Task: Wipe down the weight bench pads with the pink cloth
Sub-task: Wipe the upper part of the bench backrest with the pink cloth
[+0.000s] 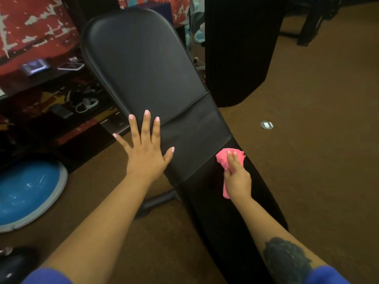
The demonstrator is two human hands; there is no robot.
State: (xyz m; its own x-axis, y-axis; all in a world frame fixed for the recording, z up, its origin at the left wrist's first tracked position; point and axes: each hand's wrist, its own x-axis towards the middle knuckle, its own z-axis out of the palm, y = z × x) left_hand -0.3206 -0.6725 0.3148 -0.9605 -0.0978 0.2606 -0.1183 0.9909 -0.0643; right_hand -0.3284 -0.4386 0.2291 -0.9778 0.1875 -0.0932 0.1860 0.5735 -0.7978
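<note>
The right hand (238,177) bunches the pink cloth (226,160) against the seat pad (235,212), at its upper end. Beyond those knuckles the back pad (143,64) runs long, up and to the left. The left hand (146,152), 5 fingers spread flat, braces its lower edge.

No readable text anywhere here. The small round floor plate (266,125) at right centre carries a mark too tiny to read. The devices' screens (37,66) at upper left are a blur.
</note>
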